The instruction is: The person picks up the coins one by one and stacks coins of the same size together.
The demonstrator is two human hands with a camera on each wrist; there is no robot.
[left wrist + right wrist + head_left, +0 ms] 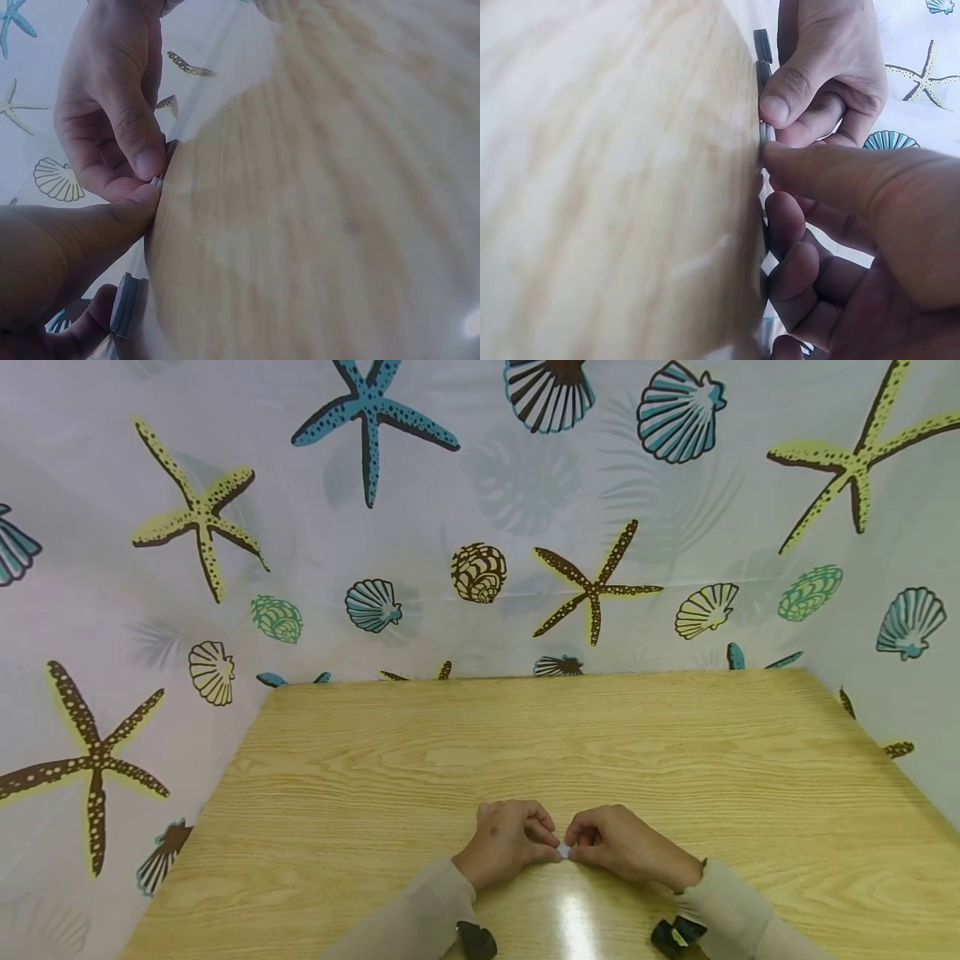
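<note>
A small pale grey flat piece (564, 850) lies low over the table between both hands. My left hand (508, 842) pinches its left side with thumb and forefinger. From the other side, my right hand (628, 845) pinches it too, its remaining fingers curled. Only a thin edge of the piece (157, 181) shows between the thumbs in the left wrist view. A thicker grey flat piece (126, 304) stands out by the left hand's other fingers there. In the right wrist view, a dark grey piece (762, 45) shows edge-on beyond the left thumb.
The light wood-grain table (450, 735) stretches out around the hands. A white cloth (420, 543) printed with starfish and shells hangs behind it and at both sides. Dark wrist straps (476, 941) sit at the beige sleeves (420, 914).
</note>
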